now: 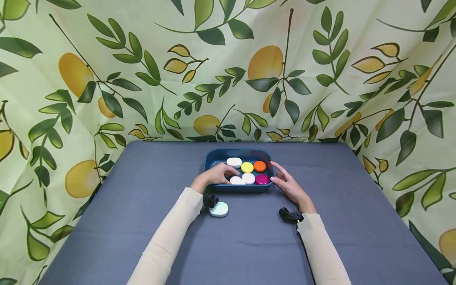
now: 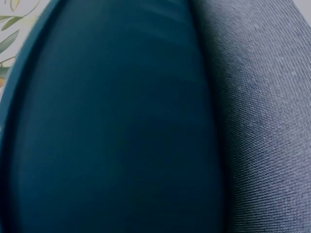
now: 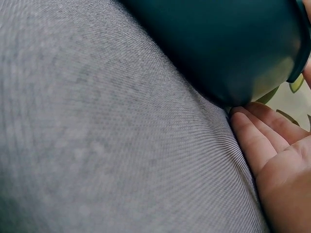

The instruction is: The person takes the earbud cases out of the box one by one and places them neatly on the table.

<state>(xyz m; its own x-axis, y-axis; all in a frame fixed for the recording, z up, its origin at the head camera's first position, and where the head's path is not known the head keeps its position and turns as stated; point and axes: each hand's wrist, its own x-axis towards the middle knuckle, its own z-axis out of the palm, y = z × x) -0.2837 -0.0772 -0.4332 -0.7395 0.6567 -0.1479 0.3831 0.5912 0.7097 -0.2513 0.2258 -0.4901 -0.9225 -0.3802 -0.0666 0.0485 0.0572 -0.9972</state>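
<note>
A dark blue rectangular tray (image 1: 242,189) holds several smooth, rounded pieces. My left hand (image 1: 218,173) reaches over its left side, thumb and fingers curled at a white oval piece (image 1: 237,181) in the front row. Beside that piece are a pale pink round one (image 1: 248,178) and a magenta one (image 1: 262,179). Behind them lie a white oblong piece (image 1: 234,162), a yellow one (image 1: 247,167) and an orange one (image 1: 259,166). With fingers fairly straight, my right hand (image 1: 290,186) rests against the tray's right end. The left wrist view shows only the tray wall (image 2: 116,116) and cloth.
On the grey cloth-covered table (image 1: 160,166), a white rounded-oblong piece (image 1: 219,209) lies in front of the tray, close to the left wrist's black strap (image 1: 210,201). A leaf-and-fruit patterned curtain (image 1: 228,59) hangs behind and at both sides.
</note>
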